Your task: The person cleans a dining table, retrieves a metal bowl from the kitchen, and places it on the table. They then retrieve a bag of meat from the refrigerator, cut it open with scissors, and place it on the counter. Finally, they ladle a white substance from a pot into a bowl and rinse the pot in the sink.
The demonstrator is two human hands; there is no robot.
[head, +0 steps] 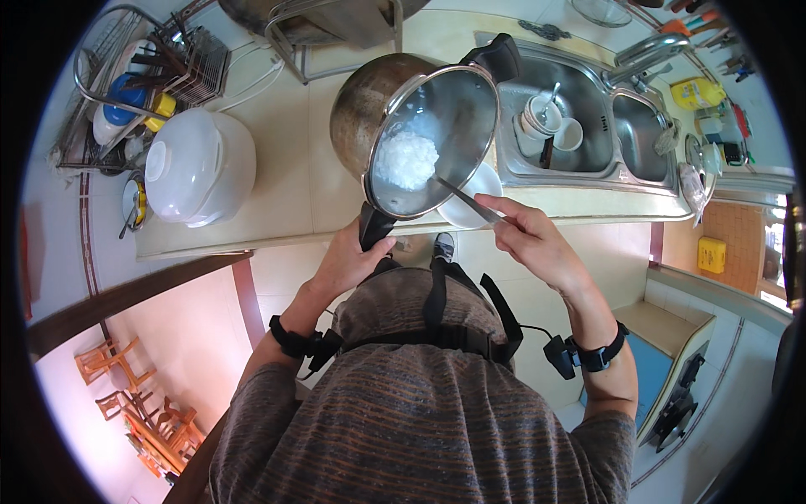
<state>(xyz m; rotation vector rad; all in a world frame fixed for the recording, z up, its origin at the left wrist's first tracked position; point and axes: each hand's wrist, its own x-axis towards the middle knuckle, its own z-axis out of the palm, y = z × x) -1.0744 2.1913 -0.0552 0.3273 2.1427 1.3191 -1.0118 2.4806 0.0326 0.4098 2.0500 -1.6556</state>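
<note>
A metal pot (356,107) with black handles is tilted on its side above the counter, its mouth towards me. My left hand (345,258) grips the pot's near handle (376,228). White cooked rice (406,160) lies in a clump inside the pot. In my right hand (529,236) is a metal utensil (472,205), its far end at the rice; the shape of that end is hidden. A white bowl or plate (469,217) sits at the counter's edge, partly behind the pot's rim and the utensil.
A white lidded appliance (208,167) stands on the counter (283,189) at left, beside a dish rack (195,82). At right, the steel double sink (582,75) holds bowls (570,134) and a spoon. A metal-framed stand (305,69) is behind the pot.
</note>
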